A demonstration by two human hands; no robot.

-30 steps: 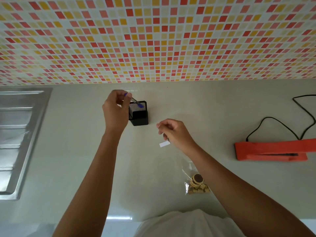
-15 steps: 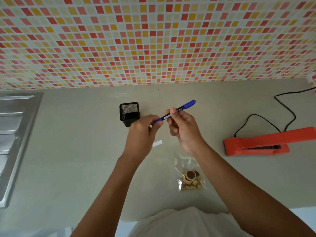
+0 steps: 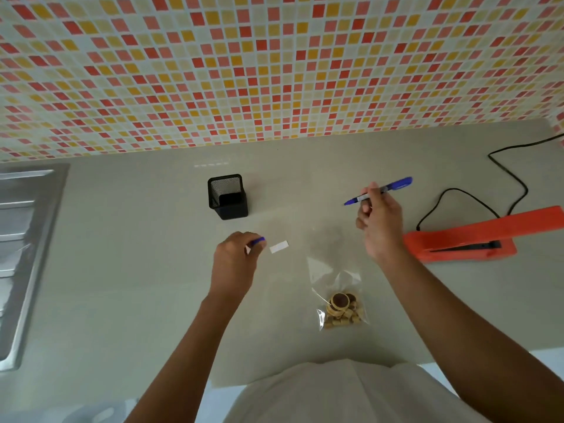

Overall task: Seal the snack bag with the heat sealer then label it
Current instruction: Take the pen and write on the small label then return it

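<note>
A pale grey-green countertop (image 3: 128, 300) carries everything — it runs back to a mosaic-tiled wall at twelve o'clock. At about eleven o'clock from its middle stands a black mesh pen holder (image 3: 227, 196), upright. Near the centre lies a small white label (image 3: 279, 247), flat. Toward five o'clock lies a clear snack bag (image 3: 337, 297), its biscuits bunched at the near end. At three o'clock rests an orange heat sealer (image 3: 476, 239), its black cord (image 3: 506, 178) looping off toward two o'clock. At nine o'clock a steel sink drainboard (image 3: 27, 227) is set into the surface.
</note>
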